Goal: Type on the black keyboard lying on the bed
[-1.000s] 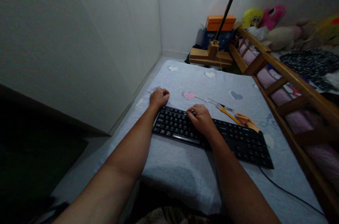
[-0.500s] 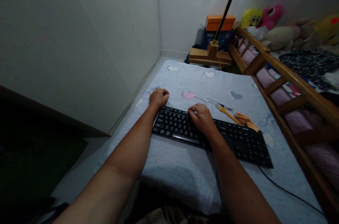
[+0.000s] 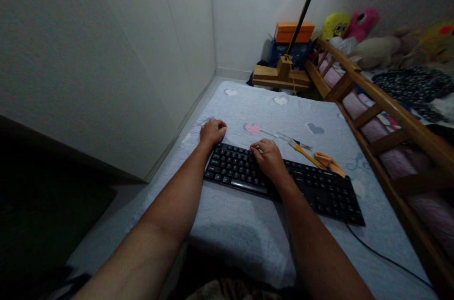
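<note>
A black keyboard [image 3: 234, 163] lies slightly aslant on the cloth-covered table, with its cord running off to the right. By its far left corner rests my left hand [image 3: 213, 132], the fingers curled in; whatever they may hold is hidden. My right hand [image 3: 268, 156] is over the middle of the keyboard, thumb and fingers pinched together. A small pale bit shows at the fingertips, too small to name. Behind the keyboard lie a brush with a yellow handle [image 3: 305, 153], thin metal tools [image 3: 292, 139] and a folded orange cloth [image 3: 329, 163].
The pale blue table cover [image 3: 248, 104] has a heart pattern. A wooden bed rail [image 3: 383, 101] runs along the right, with plush toys [image 3: 335, 26] beyond. Tall white panels [image 3: 159, 64] stand on the left. A wooden stand [image 3: 280, 74] and boxes [image 3: 294, 33] are behind.
My right hand has shifted very slightly left over the keyboard. My left hand and the keyboard look the same.
</note>
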The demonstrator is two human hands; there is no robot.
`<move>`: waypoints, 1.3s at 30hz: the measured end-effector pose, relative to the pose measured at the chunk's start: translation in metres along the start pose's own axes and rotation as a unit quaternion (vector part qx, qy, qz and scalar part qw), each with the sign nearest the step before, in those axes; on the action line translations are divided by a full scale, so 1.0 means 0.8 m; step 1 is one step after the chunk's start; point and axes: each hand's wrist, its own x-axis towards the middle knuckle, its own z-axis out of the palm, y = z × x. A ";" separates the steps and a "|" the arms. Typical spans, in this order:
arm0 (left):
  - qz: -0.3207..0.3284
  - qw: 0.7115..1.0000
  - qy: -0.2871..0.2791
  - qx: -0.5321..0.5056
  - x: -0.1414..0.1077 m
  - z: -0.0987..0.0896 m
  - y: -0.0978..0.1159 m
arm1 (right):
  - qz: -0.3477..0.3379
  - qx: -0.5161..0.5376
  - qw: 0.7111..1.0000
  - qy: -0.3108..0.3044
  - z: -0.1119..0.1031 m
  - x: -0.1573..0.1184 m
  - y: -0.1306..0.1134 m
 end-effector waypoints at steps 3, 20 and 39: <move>0.001 1.000 -0.002 0.002 -0.001 -0.001 0.001 | 0.007 0.004 1.000 -0.009 -0.001 0.002 -0.004; 0.002 1.000 -0.008 0.011 -0.005 -0.004 0.006 | 0.031 0.030 0.998 -0.036 -0.003 0.019 -0.023; 0.004 1.000 -0.005 0.019 -0.007 -0.007 0.010 | 0.020 0.024 0.999 -0.039 0.009 0.016 -0.030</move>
